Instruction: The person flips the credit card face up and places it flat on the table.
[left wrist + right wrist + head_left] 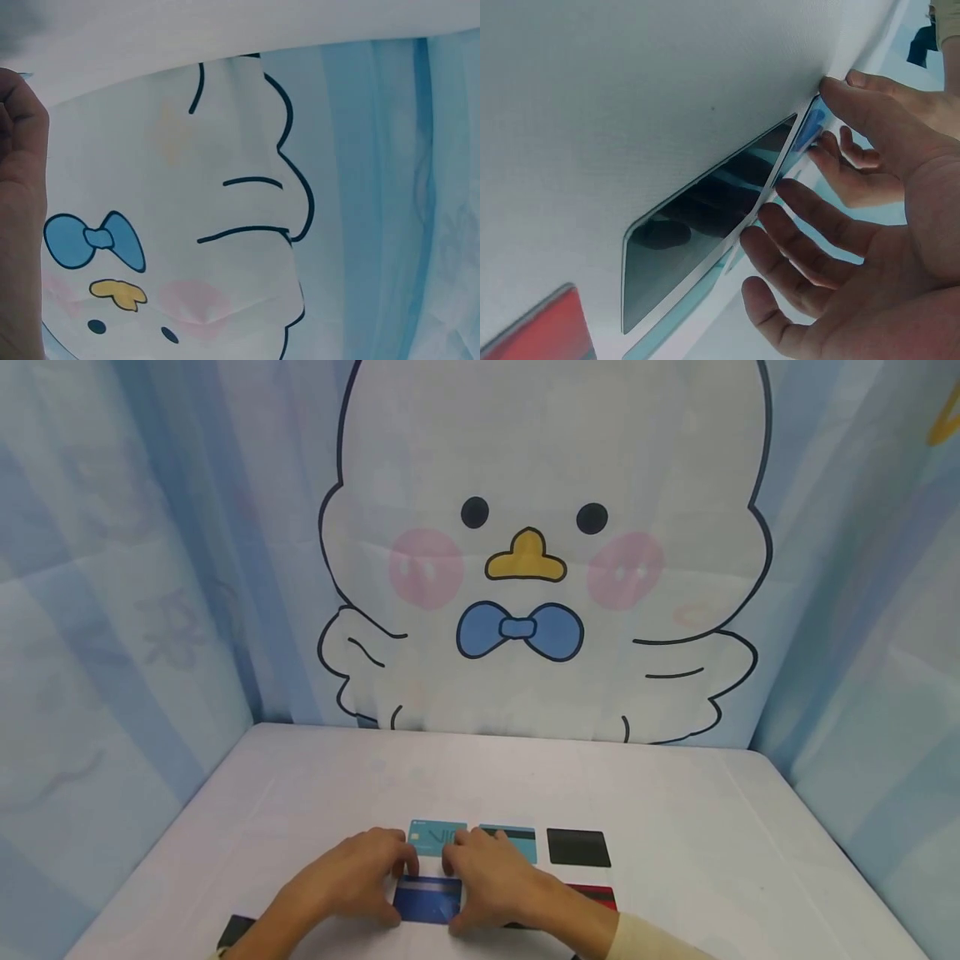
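A blue card point(427, 900) with a pale stripe lies on the table between both hands. My left hand point(360, 877) holds its left end, thumb at the near corner and fingers at the far one. My right hand point(498, 881) holds the right end the same way, its other fingers loosely bent in the right wrist view. Close beside that end, a glossy black card point(705, 202) lies mostly under the right hand. Beyond the hands lie a teal card point(431, 837) and a teal card with a black stripe point(521, 842), both partly covered by fingers.
Right of the teal cards lies another black card point(579, 848). A red card point(596, 895) shows past the right wrist. Beside the left forearm, a dark card point(236, 930) is partly hidden. Cloth curtains point(525, 460) with a cartoon bird enclose the white table point(690, 827).
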`<state>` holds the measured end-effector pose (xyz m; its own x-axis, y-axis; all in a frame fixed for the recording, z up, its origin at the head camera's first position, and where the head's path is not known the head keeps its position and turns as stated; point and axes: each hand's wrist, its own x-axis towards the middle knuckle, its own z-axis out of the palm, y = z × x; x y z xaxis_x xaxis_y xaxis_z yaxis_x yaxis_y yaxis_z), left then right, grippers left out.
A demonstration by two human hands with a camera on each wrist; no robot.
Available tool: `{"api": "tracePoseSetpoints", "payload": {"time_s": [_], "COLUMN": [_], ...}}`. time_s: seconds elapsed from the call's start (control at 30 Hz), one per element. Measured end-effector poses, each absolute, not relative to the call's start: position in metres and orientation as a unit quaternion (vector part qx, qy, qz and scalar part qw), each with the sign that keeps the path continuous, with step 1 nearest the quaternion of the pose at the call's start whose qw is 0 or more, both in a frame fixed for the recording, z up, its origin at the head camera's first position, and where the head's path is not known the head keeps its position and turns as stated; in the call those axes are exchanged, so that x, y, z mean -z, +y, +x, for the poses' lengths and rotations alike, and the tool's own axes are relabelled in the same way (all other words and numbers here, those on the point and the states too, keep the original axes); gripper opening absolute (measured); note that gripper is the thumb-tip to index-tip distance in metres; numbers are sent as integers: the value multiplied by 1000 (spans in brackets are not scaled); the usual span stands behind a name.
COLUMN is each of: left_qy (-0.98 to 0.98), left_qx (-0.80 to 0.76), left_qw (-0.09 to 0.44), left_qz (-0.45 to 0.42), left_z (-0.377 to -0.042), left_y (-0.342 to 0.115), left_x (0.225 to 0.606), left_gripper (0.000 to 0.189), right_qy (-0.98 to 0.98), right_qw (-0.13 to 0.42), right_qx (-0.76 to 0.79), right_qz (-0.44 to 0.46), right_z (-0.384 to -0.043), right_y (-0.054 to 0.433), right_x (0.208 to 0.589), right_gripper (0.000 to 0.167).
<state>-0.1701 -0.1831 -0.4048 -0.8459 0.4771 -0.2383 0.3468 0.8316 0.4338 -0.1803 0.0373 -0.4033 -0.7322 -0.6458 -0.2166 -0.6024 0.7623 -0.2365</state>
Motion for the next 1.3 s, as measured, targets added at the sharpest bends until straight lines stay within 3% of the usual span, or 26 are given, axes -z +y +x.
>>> {"api": "tracePoseSetpoints", "payload": {"time_s": [0.67,1.3], "left_qy": [941,939], "left_qx": [-191,-195], "left_qw": [168,161], "left_qz": [222,232], "left_z": [-169,-168], "left_y": [-184,-185], "left_x": [406,408], "left_gripper": [44,47], "right_qy": [926,928], "right_qw": [173,143], "right_qx": [92,98], "right_qz": [-324,-330], "right_z": [-181,-175], "right_y": [34,34], "right_x": [409,408], "right_gripper": [51,56]}}
